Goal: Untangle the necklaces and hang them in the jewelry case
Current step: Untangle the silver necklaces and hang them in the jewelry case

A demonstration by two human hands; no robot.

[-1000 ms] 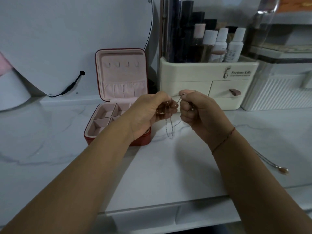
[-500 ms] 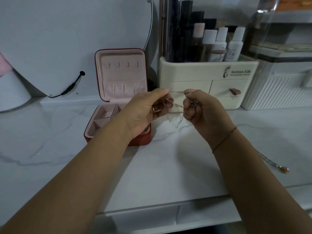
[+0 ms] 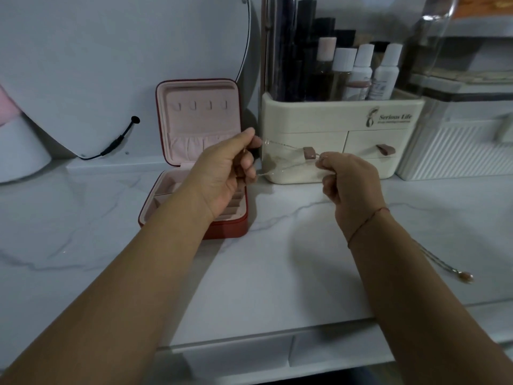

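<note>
Before you, a white marble-look countertop with grey veins (image 3: 83,232) fills the lower frame. Upper left leans a large round mirror (image 3: 111,51) with a black cable (image 3: 122,134); upper right, a cream plastic drawer organiser (image 3: 319,112) stands beside a white ribbed box (image 3: 455,154).

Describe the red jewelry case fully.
The jewelry case is a square box, dark red outside, lined in pale pink velvet-like fabric. It stands open on the marble counter, lid upright with four bare hooks above a gathered pocket; the base has divided compartments. The left hand, pinching a necklace, hides part of the base.
</note>
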